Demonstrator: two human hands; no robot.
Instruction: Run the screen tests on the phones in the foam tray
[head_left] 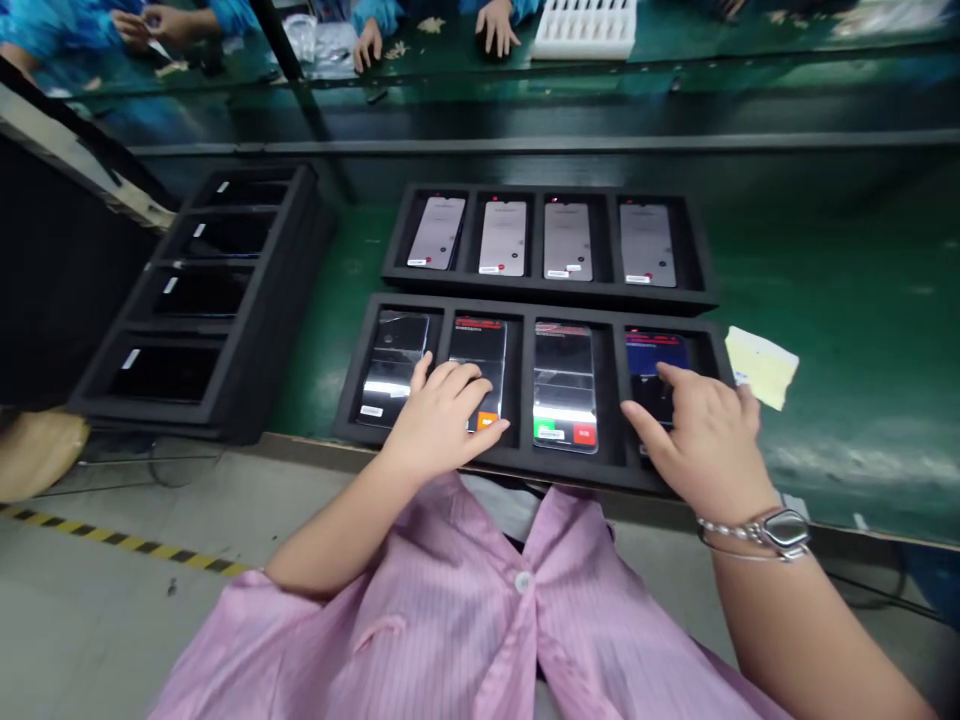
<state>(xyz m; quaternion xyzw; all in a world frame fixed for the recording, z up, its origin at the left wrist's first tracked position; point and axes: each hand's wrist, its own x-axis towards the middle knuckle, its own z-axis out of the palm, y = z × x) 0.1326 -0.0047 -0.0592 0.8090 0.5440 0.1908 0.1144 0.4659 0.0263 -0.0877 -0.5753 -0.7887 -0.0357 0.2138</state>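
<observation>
My left hand [442,415] lies on a smartphone [480,350] with a dark screen, second from the left in the near black foam tray [525,308]. Its fingertips touch the glass without gripping it. My right hand [697,440] reaches over the rightmost phone [656,355], whose screen shows blue, with the index finger on the glass. Between the hands, a phone [564,385] shows a bright test screen with green and red patches. Another phone [390,365] sits at the near tray's left end. Four pale-screened phones [504,238] stand in the far tray [551,190].
A black tray [202,300] of dark phones lies to the left on the green conveyor belt [847,260]. A yellow note [761,367] sits right of my right hand. Beyond a rail, co-workers' hands [495,25] work near a white tray [585,30].
</observation>
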